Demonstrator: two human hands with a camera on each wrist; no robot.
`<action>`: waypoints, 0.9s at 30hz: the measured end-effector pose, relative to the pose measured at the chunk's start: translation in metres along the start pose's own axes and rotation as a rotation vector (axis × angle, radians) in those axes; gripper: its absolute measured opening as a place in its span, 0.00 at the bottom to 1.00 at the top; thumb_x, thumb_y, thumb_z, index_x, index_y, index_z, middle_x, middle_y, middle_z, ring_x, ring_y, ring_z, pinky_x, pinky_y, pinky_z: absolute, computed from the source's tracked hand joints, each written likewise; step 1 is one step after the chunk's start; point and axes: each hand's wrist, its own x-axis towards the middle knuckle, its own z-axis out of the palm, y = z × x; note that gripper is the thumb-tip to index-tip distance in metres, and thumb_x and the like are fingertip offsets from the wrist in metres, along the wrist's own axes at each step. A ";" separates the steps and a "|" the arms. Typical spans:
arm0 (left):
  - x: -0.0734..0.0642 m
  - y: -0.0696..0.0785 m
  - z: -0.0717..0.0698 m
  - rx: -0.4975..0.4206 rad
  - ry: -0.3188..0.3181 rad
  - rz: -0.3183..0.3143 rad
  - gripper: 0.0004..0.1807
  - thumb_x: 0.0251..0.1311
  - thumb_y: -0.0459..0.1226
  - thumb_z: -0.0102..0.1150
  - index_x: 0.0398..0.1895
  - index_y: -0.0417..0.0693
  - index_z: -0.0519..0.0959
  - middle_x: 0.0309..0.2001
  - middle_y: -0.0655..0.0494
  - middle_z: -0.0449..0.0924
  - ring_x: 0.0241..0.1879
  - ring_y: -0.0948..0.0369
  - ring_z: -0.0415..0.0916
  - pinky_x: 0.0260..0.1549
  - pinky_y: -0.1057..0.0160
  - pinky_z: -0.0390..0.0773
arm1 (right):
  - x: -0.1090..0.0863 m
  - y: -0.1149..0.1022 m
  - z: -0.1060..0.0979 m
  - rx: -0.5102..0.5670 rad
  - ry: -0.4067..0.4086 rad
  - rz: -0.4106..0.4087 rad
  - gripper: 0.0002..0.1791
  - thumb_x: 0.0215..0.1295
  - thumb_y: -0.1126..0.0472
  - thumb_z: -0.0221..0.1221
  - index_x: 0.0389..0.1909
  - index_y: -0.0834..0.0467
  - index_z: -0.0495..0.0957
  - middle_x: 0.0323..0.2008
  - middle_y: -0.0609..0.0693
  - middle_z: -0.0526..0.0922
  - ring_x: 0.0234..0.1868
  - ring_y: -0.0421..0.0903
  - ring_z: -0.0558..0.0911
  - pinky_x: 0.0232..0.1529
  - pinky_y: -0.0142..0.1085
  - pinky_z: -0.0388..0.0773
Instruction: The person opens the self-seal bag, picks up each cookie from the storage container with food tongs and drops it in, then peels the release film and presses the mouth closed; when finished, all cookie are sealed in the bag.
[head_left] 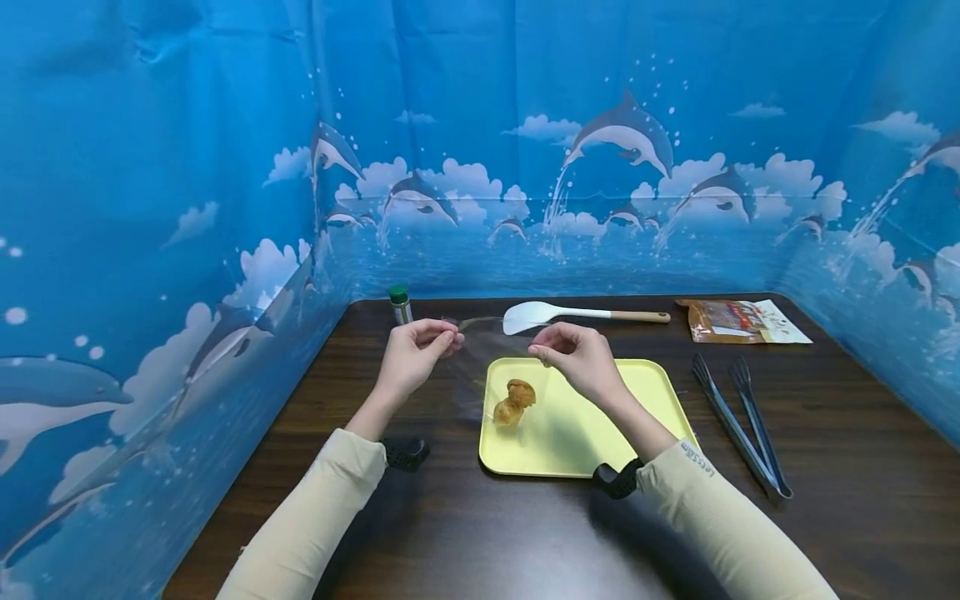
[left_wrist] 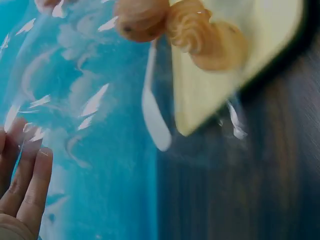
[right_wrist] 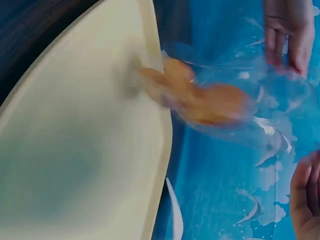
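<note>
A clear plastic bag (head_left: 472,354) hangs between my two hands, its upper edge pinched at both sides. My left hand (head_left: 416,358) grips one side between thumb and fingertips. My right hand (head_left: 576,357) pinches the other side. Several golden-brown swirled pastries (head_left: 514,403) sit low in the bag, over the left part of a pale yellow tray (head_left: 592,417). The left wrist view shows the pastries (left_wrist: 190,30) through the film, with my left fingers (left_wrist: 37,185) at its edge. Blurred pastries (right_wrist: 200,97) appear beside the tray rim in the right wrist view.
Behind the tray lies a white spatula (head_left: 540,315) with a wooden handle. A green-capped bottle (head_left: 401,307) stands at the back left. To the right are dark metal tongs (head_left: 742,433) and a brown-and-white food packet (head_left: 738,322). A blue dolphin-print curtain (head_left: 480,150) surrounds the dark wooden table.
</note>
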 end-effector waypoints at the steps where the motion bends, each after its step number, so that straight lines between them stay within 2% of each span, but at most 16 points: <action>1: -0.001 -0.004 -0.001 0.006 -0.003 -0.006 0.11 0.66 0.29 0.57 0.45 0.28 0.80 0.43 0.33 0.84 0.41 0.53 0.86 0.41 0.64 0.84 | 0.000 0.001 0.000 -0.004 -0.017 0.000 0.09 0.60 0.54 0.68 0.36 0.56 0.85 0.30 0.52 0.86 0.29 0.44 0.82 0.30 0.33 0.77; 8: -0.005 -0.014 -0.008 0.016 -0.016 0.013 0.10 0.66 0.29 0.57 0.46 0.30 0.81 0.43 0.34 0.84 0.44 0.47 0.85 0.42 0.63 0.84 | 0.002 0.010 0.001 0.069 -0.110 0.036 0.11 0.64 0.58 0.64 0.44 0.60 0.84 0.41 0.56 0.87 0.39 0.49 0.85 0.40 0.35 0.81; 12: -0.005 -0.015 -0.010 0.019 -0.053 0.033 0.11 0.65 0.28 0.58 0.47 0.28 0.81 0.44 0.33 0.84 0.43 0.46 0.85 0.43 0.59 0.84 | 0.002 0.015 0.002 0.160 -0.085 0.066 0.11 0.67 0.60 0.62 0.45 0.62 0.84 0.40 0.62 0.86 0.39 0.51 0.86 0.44 0.40 0.83; 16: -0.003 -0.014 -0.011 0.054 -0.071 0.069 0.07 0.63 0.27 0.59 0.41 0.31 0.83 0.40 0.37 0.85 0.39 0.51 0.86 0.40 0.60 0.85 | 0.003 0.021 0.001 0.227 -0.048 0.065 0.11 0.66 0.61 0.62 0.45 0.62 0.84 0.38 0.61 0.86 0.37 0.49 0.86 0.46 0.47 0.83; 20: 0.000 -0.017 -0.012 0.090 -0.122 0.140 0.06 0.64 0.27 0.59 0.39 0.34 0.83 0.36 0.43 0.86 0.35 0.58 0.86 0.37 0.63 0.85 | 0.004 0.027 0.000 0.282 -0.002 0.030 0.11 0.65 0.62 0.63 0.45 0.64 0.84 0.36 0.55 0.87 0.35 0.45 0.86 0.43 0.42 0.84; 24: 0.002 -0.022 -0.015 0.046 -0.180 0.232 0.06 0.63 0.26 0.59 0.40 0.31 0.82 0.35 0.43 0.86 0.34 0.59 0.86 0.37 0.62 0.85 | 0.003 0.033 0.001 0.388 0.008 0.006 0.12 0.65 0.67 0.62 0.45 0.71 0.83 0.35 0.47 0.88 0.36 0.42 0.86 0.42 0.35 0.84; 27: 0.002 -0.024 -0.019 0.039 -0.191 0.240 0.06 0.62 0.26 0.60 0.37 0.35 0.85 0.35 0.45 0.87 0.34 0.60 0.85 0.35 0.62 0.85 | 0.002 0.036 0.001 0.470 -0.010 -0.029 0.11 0.65 0.71 0.59 0.43 0.77 0.81 0.35 0.44 0.88 0.37 0.39 0.85 0.43 0.33 0.83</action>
